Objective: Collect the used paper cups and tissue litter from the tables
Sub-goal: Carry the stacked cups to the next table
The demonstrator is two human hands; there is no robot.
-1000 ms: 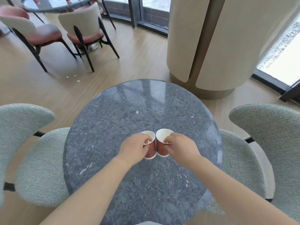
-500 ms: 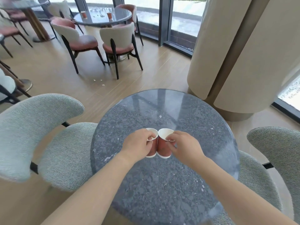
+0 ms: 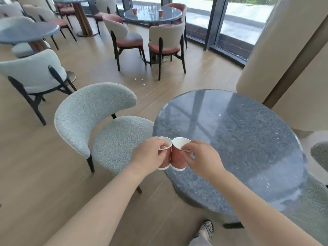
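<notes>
The left hand [image 3: 148, 155] has its grip pinched on the rim of the left paper cup [image 3: 164, 154], thumb inside the mouth, and the right hand [image 3: 202, 159] pinches the rim of the right paper cup [image 3: 178, 157] the same way. Both cups are brick red with white insides and a white band at the base; they touch side by side, tilted so the bases lean toward the person, held up at the 9 o'clock edge of the round grey stone counter [image 3: 239, 142]. Half a second ago they were over the middle of that counter; now the view has swung left and they sit at its rim, beside the grey chair [image 3: 99, 121]. At 12 o'clock, well apart, a far counter [image 3: 152, 15] carries two more red cups [image 3: 160, 13].
</notes>
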